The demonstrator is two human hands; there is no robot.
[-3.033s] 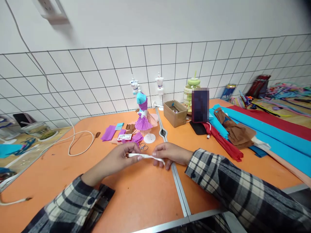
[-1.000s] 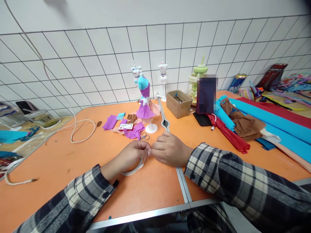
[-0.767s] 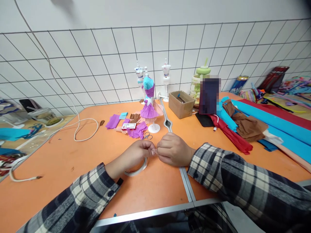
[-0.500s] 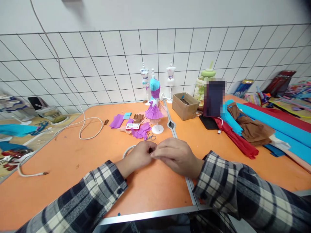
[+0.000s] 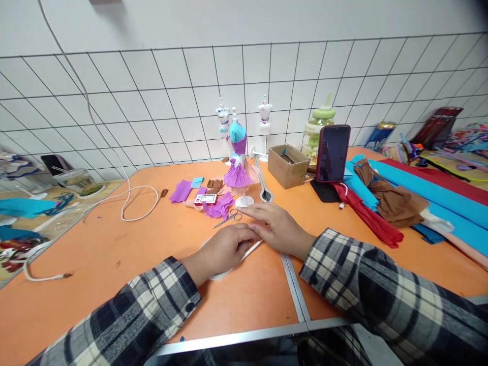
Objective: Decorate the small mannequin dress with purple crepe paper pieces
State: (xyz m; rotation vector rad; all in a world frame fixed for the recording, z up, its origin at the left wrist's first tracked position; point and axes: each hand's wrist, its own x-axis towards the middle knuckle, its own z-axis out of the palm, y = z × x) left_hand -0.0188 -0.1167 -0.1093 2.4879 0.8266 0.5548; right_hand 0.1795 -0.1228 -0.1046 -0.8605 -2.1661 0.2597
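Observation:
My left hand is closed, knuckles up, low over the orange table. A thin white strip curves out from beneath it on both sides; the fingers' grip on it is partly hidden. My right hand has its fingers stretched out to the left, the lower ones touching the left hand's knuckles. Just beyond them lie small scissors. Behind stands a little dress form with a blue and purple top and a gathered purple skirt, on a round white base.
Purple paper scraps and a small red-and-white box lie left of the dress form. Two white dress forms stand behind. To the right are a cardboard box, a propped phone, a green-lidded bottle and coloured paper rolls. A white cable loops at left.
My right hand's fingers have straightened and spread over the left hand. My left hand has turned knuckles up, and more of the white strip shows beneath it. The view has shifted slightly.

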